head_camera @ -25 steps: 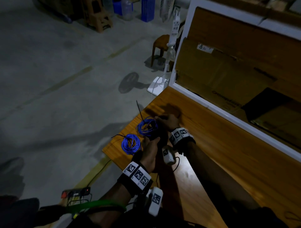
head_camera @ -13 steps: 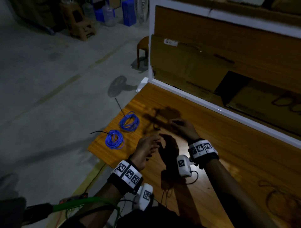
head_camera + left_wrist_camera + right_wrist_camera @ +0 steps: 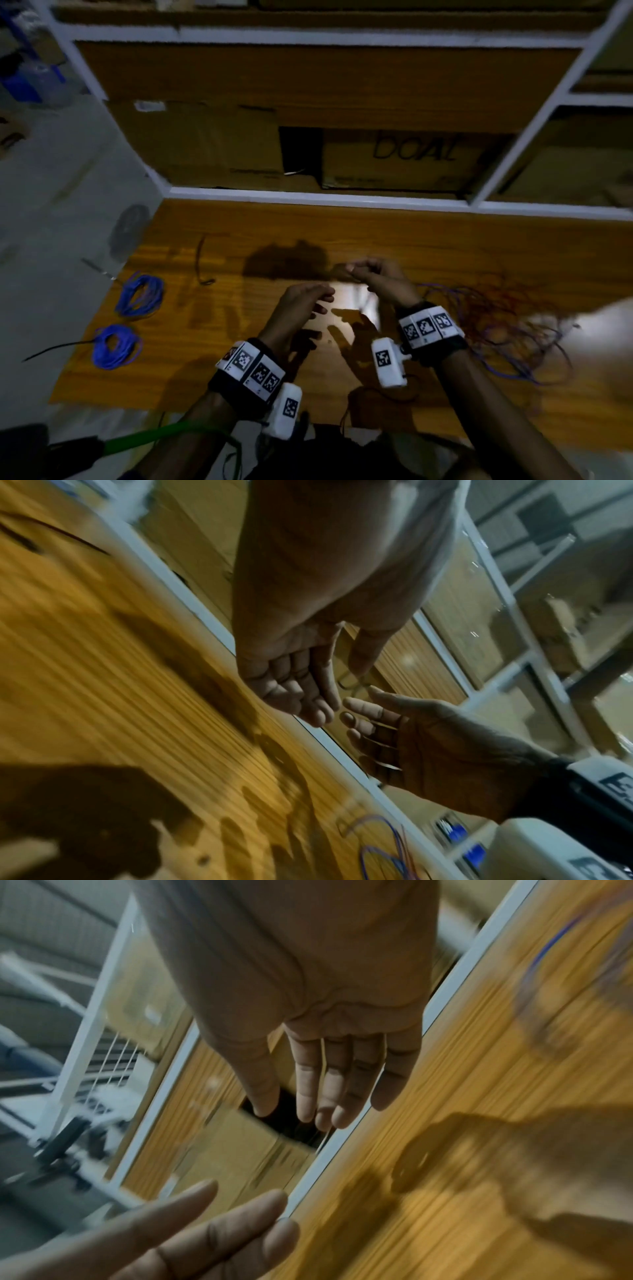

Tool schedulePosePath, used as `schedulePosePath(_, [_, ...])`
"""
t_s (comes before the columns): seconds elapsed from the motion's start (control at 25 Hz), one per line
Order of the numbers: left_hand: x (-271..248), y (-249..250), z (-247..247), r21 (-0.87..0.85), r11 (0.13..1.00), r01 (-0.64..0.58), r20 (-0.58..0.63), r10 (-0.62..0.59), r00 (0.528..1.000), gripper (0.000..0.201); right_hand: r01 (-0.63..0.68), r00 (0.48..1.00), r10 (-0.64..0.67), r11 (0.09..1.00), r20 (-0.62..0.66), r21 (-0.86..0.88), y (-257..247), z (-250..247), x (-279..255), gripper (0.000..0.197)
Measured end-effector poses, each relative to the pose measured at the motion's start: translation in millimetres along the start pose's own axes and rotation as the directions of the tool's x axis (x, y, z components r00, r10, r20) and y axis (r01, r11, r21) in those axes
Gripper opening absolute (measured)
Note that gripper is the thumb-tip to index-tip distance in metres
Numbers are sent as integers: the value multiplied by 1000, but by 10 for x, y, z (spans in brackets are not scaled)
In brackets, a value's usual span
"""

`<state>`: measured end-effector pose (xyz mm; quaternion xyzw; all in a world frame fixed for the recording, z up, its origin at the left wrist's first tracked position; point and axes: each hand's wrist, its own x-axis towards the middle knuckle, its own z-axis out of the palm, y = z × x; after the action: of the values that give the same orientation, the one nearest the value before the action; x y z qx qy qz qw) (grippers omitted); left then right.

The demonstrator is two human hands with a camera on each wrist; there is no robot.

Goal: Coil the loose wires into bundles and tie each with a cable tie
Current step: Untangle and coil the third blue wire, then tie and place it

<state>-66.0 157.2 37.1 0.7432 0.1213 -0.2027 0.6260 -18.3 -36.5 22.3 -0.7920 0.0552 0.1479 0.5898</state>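
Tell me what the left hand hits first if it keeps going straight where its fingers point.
Most likely the right hand: in the left wrist view its fingertips sit just ahead of the left hand, almost touching. A thin wire loop near that gap might be brushed first; depth is unclear.

Two blue wire coils (image 3: 128,322) at left, tangled loose wires (image 3: 496,325) at right

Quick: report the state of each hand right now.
Left hand: open, fingers loosely curled, nothing visibly held.
Right hand: open, fingers straight; a thin wire runs along them, but no grip on it shows.
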Motion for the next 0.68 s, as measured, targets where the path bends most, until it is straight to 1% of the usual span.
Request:
schedulePosePath(0.04, [8, 4, 94, 36, 999, -16, 28, 15, 999, 25, 3, 999, -4, 1000, -33, -17, 69, -106, -77, 15])
schedulePosePath(0.12, [4, 0, 299, 85, 996, -29, 96, 21, 995, 25, 43, 994, -52, 995, -96, -94, 205, -316, -281, 14])
schedulePosePath(0.2, [-9, 9, 509, 98, 995, -26, 169, 9, 986, 23, 46, 984, -75, 984, -164, -175, 336, -536, -515, 5])
schedulePosePath(0.24, [-7, 9, 581, 112, 993, -26, 197, 4, 980, 23, 40, 976, -87, 973, -197, -229, 412, -615, -615, 17])
schedulePosePath(0.28, [2, 16, 666, 137, 990, -32, 230, -1, 973, 24, 4, 969, -70, 963, -236, -268, 520, -702, -731, 25])
schedulePosePath(0.32, [19, 14, 726, 158, 987, -35, 257, -7, 966, 25, -51, 963, -25, 961, -268, -273, 607, -766, -838, 24])
schedulePosePath(0.4, [44, 6, 852, 195, 980, -38, 309, -24, 951, 26, -129, 945, 45, 962, -324, -243, 790, -907, -1095, 9])
schedulePosePath(0.44, [48, -3, 889, 211, 977, -43, 328, -29, 944, 26, -152, 933, 60, 959, -355, -239, 863, -948, -1211, 3])
schedulePosePath(0.52, [54, -26, 949, 240, 970, -46, 362, -45, 931, 24, -193, 914, 60, 934, -401, -301, 983, -1010, -1431, 14])
schedulePosePath(0.6, [71, -41, 985, 265, 963, -42, 387, -66, 920, 23, -245, 898, 70, 900, -434, -362, 1100, -1042, -1560, 19])
schedulePosePath(0.68, [134, -43, 1032, 278, 960, -28, 390, -86, 917, 22, -303, 893, 105, 860, -438, -410, 1229, -1033, -1605, 23])
